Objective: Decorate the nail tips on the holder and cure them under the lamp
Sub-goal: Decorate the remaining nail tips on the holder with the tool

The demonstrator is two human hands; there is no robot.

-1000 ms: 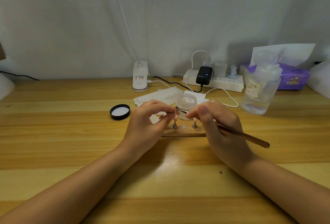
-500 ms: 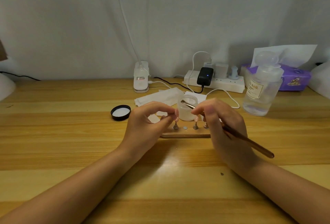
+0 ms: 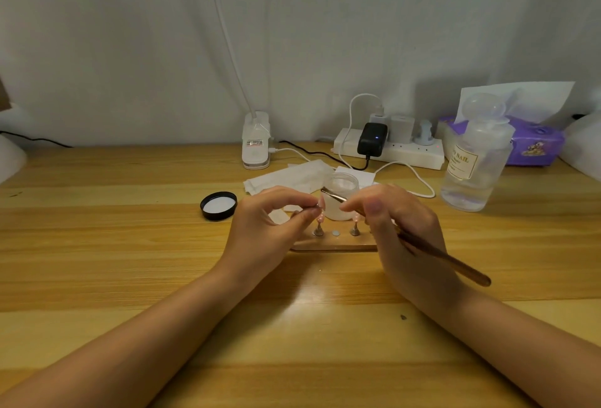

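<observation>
The only writing that reads clearly is "NAIL" on the cream label of the clear pump bottle (image 3: 471,163), which stands at the right of the wooden desk (image 3: 97,261); the line above it and the small print below are too blurred to make out, as is the sticker on the white clip-base lamp (image 3: 256,140) at the back. The left hand (image 3: 263,228) pinches a pink nail tip on its stand (image 3: 320,204) between thumb and forefinger, lifted just above the wooden holder (image 3: 335,246). The right hand (image 3: 400,228) grips a brown brush (image 3: 442,259), fingers curled round the handle, its metal end reaching over the mouth of the open frosted jar (image 3: 341,193) just behind the holder. Two more stands with tips remain on the holder, with a small round disc between them. The jar's black lid (image 3: 218,206) lies inside-up to the left, near some white wipes (image 3: 286,176). A white power strip (image 3: 390,150) with plugged chargers and a purple tissue pack (image 3: 533,144) sit along the back edge against the wall. The near half of the desk, crossed only by the forearms, and its left side offer open wood.
</observation>
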